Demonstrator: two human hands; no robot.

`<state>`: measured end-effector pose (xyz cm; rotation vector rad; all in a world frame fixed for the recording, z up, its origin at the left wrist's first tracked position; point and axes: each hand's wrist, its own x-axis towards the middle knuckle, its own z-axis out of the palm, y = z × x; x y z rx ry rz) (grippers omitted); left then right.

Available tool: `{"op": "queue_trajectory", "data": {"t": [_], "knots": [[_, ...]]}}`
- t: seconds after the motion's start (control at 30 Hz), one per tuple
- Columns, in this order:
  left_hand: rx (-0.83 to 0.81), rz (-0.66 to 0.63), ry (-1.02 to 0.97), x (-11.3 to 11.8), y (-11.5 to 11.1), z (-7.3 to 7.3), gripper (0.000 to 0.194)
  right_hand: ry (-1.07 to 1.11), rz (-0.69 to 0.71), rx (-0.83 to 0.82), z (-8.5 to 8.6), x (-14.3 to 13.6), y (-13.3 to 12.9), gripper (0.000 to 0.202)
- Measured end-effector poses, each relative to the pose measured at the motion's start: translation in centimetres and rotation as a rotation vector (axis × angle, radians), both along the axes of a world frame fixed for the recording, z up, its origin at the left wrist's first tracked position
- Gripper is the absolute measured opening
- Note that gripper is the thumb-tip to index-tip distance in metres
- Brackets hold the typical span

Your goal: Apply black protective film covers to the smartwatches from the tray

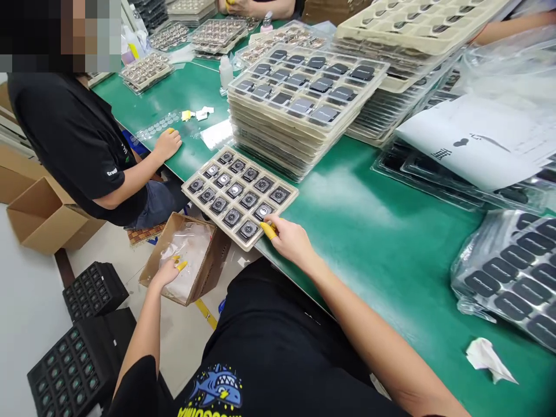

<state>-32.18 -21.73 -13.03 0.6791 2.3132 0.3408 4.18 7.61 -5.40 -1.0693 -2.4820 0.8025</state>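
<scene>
Fifteen dark modules (235,189) in one tray (204,204), jutting past the desk's (347,237) near edge | right hand (290,238): pinching tray's right edge | left hand (166,272): released, fingers apart, over carton (207,267) of plastic (196,236), contact unclear | tray stack (278,146): beside tray

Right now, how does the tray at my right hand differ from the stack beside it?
The tray is one layer; the stack is many. The tray's pieces show round centres; the stack's top pieces show flat dark faces. Both are beige with compartments.
</scene>
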Motion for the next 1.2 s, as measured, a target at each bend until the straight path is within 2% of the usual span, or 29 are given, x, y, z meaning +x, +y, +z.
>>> {"op": "queue_trajectory", "data": {"t": [0.13, 0.2, 0.3, 0.37, 0.47, 0.57, 0.63, 0.7, 0.77, 0.83, 0.93, 1.1, 1.2], "knots": [[0.166, 0.062, -0.024, 0.9, 1.1, 2.3, 0.062, 0.034, -0.028, -0.01, -0.1, -0.9, 0.0, 0.025], [0.299, 0.082, -0.027, 1.8, 3.1, 3.1, 0.067, 0.056, -0.048, -0.012, -0.2, -1.0, -0.1, 0.024], [0.497, 0.104, 0.014, 2.6, 7.4, 4.2, 0.071, 0.084, -0.09, -0.014, -0.3, -0.1, -0.3, 0.024], [0.606, 0.112, 0.062, 3.0, 10.6, 5.1, 0.072, 0.098, -0.12, -0.017, -0.5, 1.5, -0.6, 0.023], [0.727, 0.099, 0.128, 4.3, 14.3, 6.4, 0.077, 0.115, -0.174, -0.021, -0.7, 5.5, -1.3, 0.024], [0.816, -0.046, 0.136, 8.0, 16.1, 7.2, 0.077, 0.127, -0.269, -0.014, -1.0, 10.8, -2.6, 0.028], [0.821, -0.189, 0.096, 11.7, 16.5, 7.1, 0.063, 0.134, -0.358, -0.003, -1.2, 14.5, -4.1, 0.029], [0.834, -0.252, 0.087, 15.5, 16.6, 6.7, 0.055, 0.146, -0.458, 0.015, -1.6, 17.8, -6.0, 0.03], [0.848, -0.298, 0.078, 18.6, 16.9, 6.2, 0.047, 0.168, -0.569, 0.04, -2.0, 20.1, -8.0, 0.031], [0.86, -0.327, 0.094, 20.5, 17.7, 5.9, 0.045, 0.185, -0.677, 0.052, -2.4, 21.3, -9.5, 0.033], [0.841, -0.38, 0.141, 21.7, 20.7, 6.1, 0.051, 0.197, -0.794, 0.042, -2.6, 21.3, -9.4, 0.035], [0.79, -0.504, 0.14, 21.6, 26.6, 7.3, 0.067, 0.242, -0.895, 0.031, -2.7, 20.8, -5.7, 0.031], [0.773, -0.531, 0.131, 20.6, 26.9, 9.2, 0.069, 0.286, -0.907, 0.04, -2.6, 21.2, -5.2, 0.035]]}}
